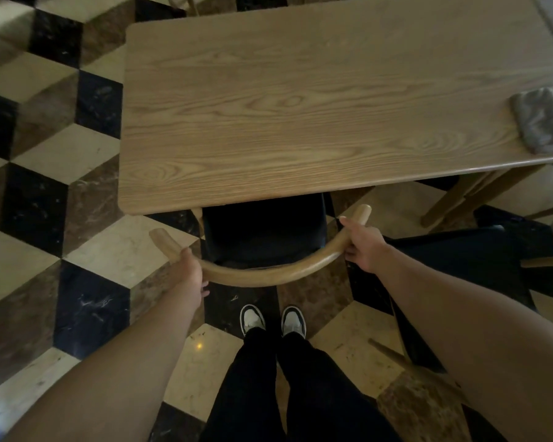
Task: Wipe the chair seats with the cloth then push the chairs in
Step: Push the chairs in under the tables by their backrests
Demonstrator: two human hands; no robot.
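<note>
I see both hands curled around the chair's curved backrest (262, 275): left hand (190, 272) near its left end, right hand (363, 247) near its right. Dark seat (262, 231) partly under the counter (300, 106); cloth (541, 119) lies on the counter's right edge.

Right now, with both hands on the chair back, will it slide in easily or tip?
The chair probably slides easily: the floor looks polished. The left hand and right hand grip high, so it might tilt if a leg catches.
</note>
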